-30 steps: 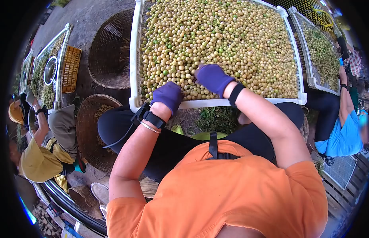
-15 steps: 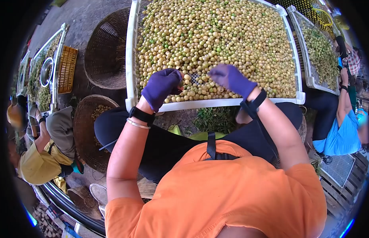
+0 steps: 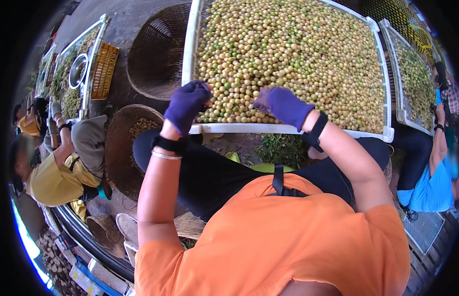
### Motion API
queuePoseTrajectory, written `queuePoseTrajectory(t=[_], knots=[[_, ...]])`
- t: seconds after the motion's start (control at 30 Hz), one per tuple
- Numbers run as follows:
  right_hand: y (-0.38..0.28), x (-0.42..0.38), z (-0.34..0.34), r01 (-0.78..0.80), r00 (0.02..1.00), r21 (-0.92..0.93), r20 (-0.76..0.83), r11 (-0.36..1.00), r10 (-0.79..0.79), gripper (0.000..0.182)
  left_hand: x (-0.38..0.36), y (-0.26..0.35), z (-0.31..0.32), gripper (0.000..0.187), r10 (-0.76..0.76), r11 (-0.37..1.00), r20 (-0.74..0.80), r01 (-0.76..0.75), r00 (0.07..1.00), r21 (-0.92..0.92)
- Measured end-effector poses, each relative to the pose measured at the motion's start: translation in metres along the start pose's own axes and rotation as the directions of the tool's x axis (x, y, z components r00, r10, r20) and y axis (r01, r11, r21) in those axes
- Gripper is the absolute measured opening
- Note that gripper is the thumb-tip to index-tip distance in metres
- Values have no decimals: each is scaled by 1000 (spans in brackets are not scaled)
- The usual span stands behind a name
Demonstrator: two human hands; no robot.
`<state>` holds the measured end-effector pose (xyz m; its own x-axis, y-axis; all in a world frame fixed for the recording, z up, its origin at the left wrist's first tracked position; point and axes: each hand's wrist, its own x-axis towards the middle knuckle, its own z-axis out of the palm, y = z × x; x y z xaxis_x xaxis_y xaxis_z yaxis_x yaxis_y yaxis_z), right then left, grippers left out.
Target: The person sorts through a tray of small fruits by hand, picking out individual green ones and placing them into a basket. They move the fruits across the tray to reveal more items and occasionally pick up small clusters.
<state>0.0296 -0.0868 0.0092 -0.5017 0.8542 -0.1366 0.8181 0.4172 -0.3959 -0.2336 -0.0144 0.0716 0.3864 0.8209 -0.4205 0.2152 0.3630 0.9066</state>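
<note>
A white plastic tray (image 3: pixel 254 128) holds a thick layer of small round yellow-green fruits (image 3: pixel 298 54). Both my hands wear purple gloves and are over its near side. My left hand (image 3: pixel 189 104) is at the near left corner, with fingers curled closed. Something small and reddish shows at its fingertips, too small to name. My right hand (image 3: pixel 284 104) is low over the fruits, palm down, its fingers bent together and touching them. Whatever is under those fingers is hidden.
To the left are a dark woven basket (image 3: pixel 155 64) and another basket (image 3: pixel 122 167) with some fruits inside. Co-workers sit either side, one in yellow (image 3: pixel 54 180), one in blue (image 3: pixel 429 190), by trays of fruit. Cut greenery (image 3: pixel 281 150) lies under my tray.
The view has shifted, so the tray appears farther right. My left hand has moved towards the tray's left rim. My right hand has come down onto the fruits, and the bare patch of tray floor no longer shows.
</note>
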Motion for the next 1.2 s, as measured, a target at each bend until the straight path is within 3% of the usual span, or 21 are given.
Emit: queuePoseTrajectory(t=[0.07,0.17,0.2,0.3,0.37,0.4,0.43,0.5,0.53,0.63,0.67,0.73,0.77,0.8,0.87,0.9,1.0,1.03,1.07,1.17,1.2], knots=[[-4,1,5,7,999,27,34,1000,-8,14,17,-18,6,17,-16,944,27,6,1000,331],[-3,-6,8,14,1000,41,27,999,-15,12,27,-41,29,17,27,631,152,-135,988,764],[-2,-9,8,0,999,-7,40,1000,1,12,30,-46,34,16,52,593,251,-232,967,771],[5,-15,6,-57,998,54,2,997,57,13,28,-54,59,19,12,155,240,-239,971,959],[19,-17,8,-75,991,249,-91,966,101,14,19,-53,63,18,97,123,275,-285,957,950],[20,-21,-4,-227,957,572,-19,788,289,16,16,-51,65,17,138,106,291,-306,947,946],[25,-18,-14,-387,908,616,124,686,401,21,14,-52,67,17,157,90,302,-318,940,944],[32,-26,-23,-299,869,947,218,121,443,26,14,-53,69,17,198,47,326,-342,924,939],[38,-30,-23,-205,887,972,234,-116,398,27,17,-58,69,17,211,67,315,-335,925,940],[35,-37,-25,31,962,884,101,-467,255,26,24,-53,67,17,61,178,275,-281,960,943],[33,-35,-25,29,971,888,84,-459,224,25,24,-50,65,18,78,308,257,-268,963,913],[18,-30,-30,-201,935,979,179,44,305,23,24,-44,57,21,105,547,212,-235,972,804],[9,-27,-30,-315,911,903,202,292,358,23,25,-45,54,23,116,630,175,-209,978,748],[1,-23,-24,-377,915,829,263,413,307,19,27,-46,52,26,123,706,138,-184,983,683],[6,-19,-4,-30,995,593,93,805,-31,18,35,-57,47,34,123,835,67,-140,990,533],[9,-18,2,177,973,412,64,894,-222,18,32,-52,47,35,50,889,62,-73,997,452],[23,-29,-20,-58,993,-36,104,998,62,17,21,-25,46,34,-232,959,115,207,966,196],[35,-33,-24,-139,984,-135,88,981,152,16,19,-21,44,32,-225,972,178,208,958,106],[44,-33,-24,-215,973,-141,52,966,225,16,17,-18,40,31,-209,977,237,212,949,16],[44,-40,-12,17,985,72,-174,997,-4,15,18,-20,35,26,-168,945,358,254,918,-208],[18,-39,-26,-83,995,175,-30,981,90,16,17,-18,35,26,-173,907,373,295,911,-302]])
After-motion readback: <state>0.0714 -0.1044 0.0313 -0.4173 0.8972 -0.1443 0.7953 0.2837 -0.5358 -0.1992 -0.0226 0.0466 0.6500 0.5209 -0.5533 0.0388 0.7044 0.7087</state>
